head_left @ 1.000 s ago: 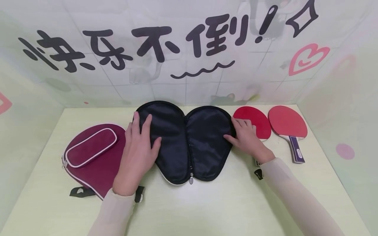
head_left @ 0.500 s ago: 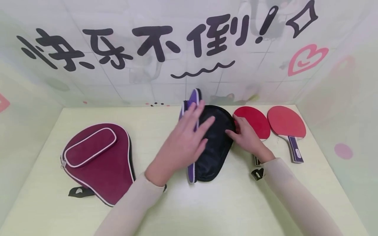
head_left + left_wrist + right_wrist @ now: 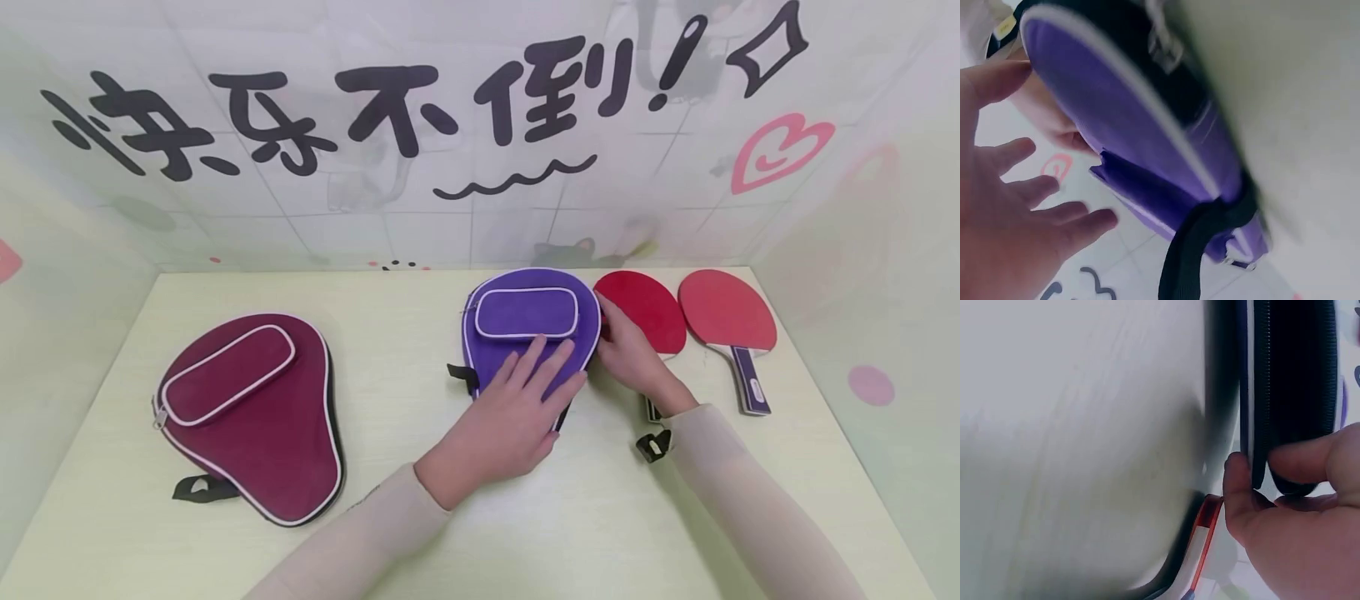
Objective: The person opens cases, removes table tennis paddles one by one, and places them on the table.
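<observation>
A purple paddle case with a white-trimmed pocket lies folded closed at the table's middle back. My left hand rests flat on its lower half with straight fingers. In the left wrist view the same hand spreads over the purple case. My right hand holds the case's right edge. The right wrist view shows that hand pinching the black zipper rim of the case between thumb and a finger.
A maroon paddle case lies closed at the left with a black strap. Two red paddles lie right of the purple case, the nearer partly under my right hand. Walls enclose the table on three sides.
The case lay open showing its black lining. My left hand swung the left half over to the right, and the case is now closed, purple side up. My right hand stayed at the right edge.
</observation>
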{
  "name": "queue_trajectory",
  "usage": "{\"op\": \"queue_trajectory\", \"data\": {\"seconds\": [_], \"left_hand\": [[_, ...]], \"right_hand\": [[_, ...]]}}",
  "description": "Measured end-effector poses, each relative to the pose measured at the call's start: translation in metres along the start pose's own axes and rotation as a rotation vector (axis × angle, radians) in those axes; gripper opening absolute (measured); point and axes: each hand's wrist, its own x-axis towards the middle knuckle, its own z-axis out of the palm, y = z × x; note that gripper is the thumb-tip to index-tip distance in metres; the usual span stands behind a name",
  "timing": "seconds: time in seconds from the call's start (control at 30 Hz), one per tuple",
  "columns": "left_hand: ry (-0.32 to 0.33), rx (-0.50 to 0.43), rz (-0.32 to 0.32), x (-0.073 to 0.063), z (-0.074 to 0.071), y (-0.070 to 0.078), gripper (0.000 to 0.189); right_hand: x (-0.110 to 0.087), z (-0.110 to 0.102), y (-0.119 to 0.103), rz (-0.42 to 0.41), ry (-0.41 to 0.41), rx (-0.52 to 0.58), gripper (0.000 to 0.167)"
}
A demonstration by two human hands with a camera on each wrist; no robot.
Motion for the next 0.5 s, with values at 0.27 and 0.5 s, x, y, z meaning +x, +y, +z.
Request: {"op": "queue_trajectory", "data": {"seconds": [0.27, 0.5], "left_hand": [[-0.196, -0.065, -0.051, -0.009, 0.011, 0.011, 0.073], [-0.183, -0.070, -0.060, -0.018, -0.001, 0.007, 0.067]], "right_hand": [[-0.004, -0.008, -0.006, 0.180, 0.064, -0.006, 0.052], [-0.005, -0.002, -0.011, 0.212, 0.095, -0.040, 0.048]]}}
